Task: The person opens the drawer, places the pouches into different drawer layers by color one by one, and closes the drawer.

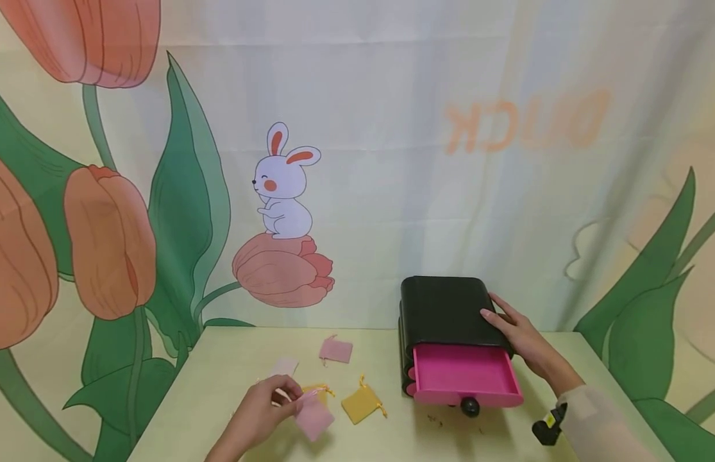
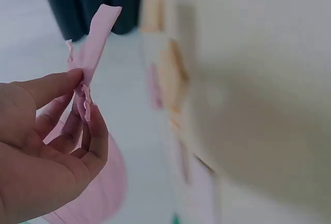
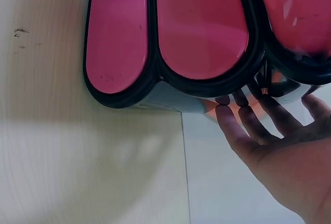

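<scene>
My left hand (image 1: pixel 258 410) pinches a small pink drawstring pouch (image 1: pixel 314 418) above the table; in the left wrist view the pouch (image 2: pixel 97 40) is held between thumb and fingertips. A black cabinet (image 1: pixel 446 311) stands at the right with its top pink drawer (image 1: pixel 467 369) pulled out, and nothing shows inside it. The right hand (image 1: pixel 527 340) rests on the cabinet's right side, thumb on the top edge. In the right wrist view its straight fingers (image 3: pixel 253 125) touch the glossy side wall beside the pink drawer fronts (image 3: pixel 201 27).
On the table (image 1: pixel 195 385) lie a yellow pouch (image 1: pixel 360 404), a pink pouch (image 1: pixel 336 350), a pale pouch (image 1: pixel 285 366) and another yellow one (image 1: pixel 319 393) partly behind the left hand's pouch. A printed curtain (image 1: pixel 369 192) hangs behind the table.
</scene>
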{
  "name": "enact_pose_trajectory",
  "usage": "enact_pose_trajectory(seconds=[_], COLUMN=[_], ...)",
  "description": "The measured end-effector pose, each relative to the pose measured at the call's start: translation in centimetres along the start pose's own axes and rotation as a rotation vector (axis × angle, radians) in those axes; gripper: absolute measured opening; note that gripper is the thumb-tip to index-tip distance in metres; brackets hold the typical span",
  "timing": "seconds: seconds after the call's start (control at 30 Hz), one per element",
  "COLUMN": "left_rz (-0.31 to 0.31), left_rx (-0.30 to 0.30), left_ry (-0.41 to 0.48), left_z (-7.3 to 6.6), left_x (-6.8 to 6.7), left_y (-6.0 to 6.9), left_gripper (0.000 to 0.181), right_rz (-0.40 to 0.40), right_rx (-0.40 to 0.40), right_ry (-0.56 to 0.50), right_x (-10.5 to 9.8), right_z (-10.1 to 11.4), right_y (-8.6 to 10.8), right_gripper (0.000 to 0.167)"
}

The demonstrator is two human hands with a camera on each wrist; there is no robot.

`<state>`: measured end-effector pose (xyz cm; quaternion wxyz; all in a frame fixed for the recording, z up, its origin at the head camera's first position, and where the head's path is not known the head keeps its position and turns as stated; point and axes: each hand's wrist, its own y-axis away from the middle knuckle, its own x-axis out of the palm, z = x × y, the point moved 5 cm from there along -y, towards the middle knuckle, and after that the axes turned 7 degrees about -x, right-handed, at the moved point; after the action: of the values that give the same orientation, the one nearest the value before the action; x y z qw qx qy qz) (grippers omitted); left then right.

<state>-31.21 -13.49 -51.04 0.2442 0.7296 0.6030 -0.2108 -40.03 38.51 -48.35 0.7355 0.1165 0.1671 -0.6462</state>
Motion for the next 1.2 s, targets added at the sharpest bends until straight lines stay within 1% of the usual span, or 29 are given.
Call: enact_pose_trajectory(seconds=[0.13, 0.27, 0.37, 0.47, 0.57, 0.73, 0.87, 1.03, 1.2], left_rz=[0.008, -0.016, -0.024, -0.015, 0.000, 0.040, 0.047, 0.061, 0.077], left_rx=[0.121, 0.222, 0.267, 0.296, 0.318, 0.350, 0.405, 0.437, 0.448], left_ry=[0.054, 0.132, 0.167, 0.161, 0.146, 0.107, 0.057, 0.034, 0.011], left_z=[-4.3, -8.7, -11.6, -14.3, -16.4, -18.9, -20.3, -21.3, -21.5], left_x=[0.8, 1.6, 2.5, 3.8, 5.2, 7.7, 9.2, 10.7, 12.0], left_y=[-0.8, -1.5, -2.0, -2.7, -3.5, -4.9, -5.6, -6.0, -5.9], left_gripper=[0.008, 0.008, 0.008, 0.007, 0.009, 0.007, 0.008, 0.008, 0.008], right_rz=[-0.004, -0.006, -0.006, -0.005, -0.010, -0.023, -0.025, -0.032, -0.029], right_rx=[-0.009, -0.006, 0.002, 0.009, 0.010, 0.009, 0.019, 0.025, 0.024], right_ry=[-0.006, -0.026, -0.033, -0.031, -0.029, -0.028, -0.032, -0.022, -0.020], right_x=[-0.1, 0.1, 0.2, 0.1, 0.0, -0.2, 0.0, 0.0, 0.0], right_z=[0.2, 0.2, 0.0, -0.1, -0.2, -0.2, -0.4, -0.4, -0.3], right_y=[-0.1, -0.4, -0.5, -0.4, -0.3, -0.3, -0.2, -0.1, 0.0], right_gripper=[0.086, 0.086, 0.086, 0.086, 0.086, 0.086, 0.086, 0.086, 0.086])
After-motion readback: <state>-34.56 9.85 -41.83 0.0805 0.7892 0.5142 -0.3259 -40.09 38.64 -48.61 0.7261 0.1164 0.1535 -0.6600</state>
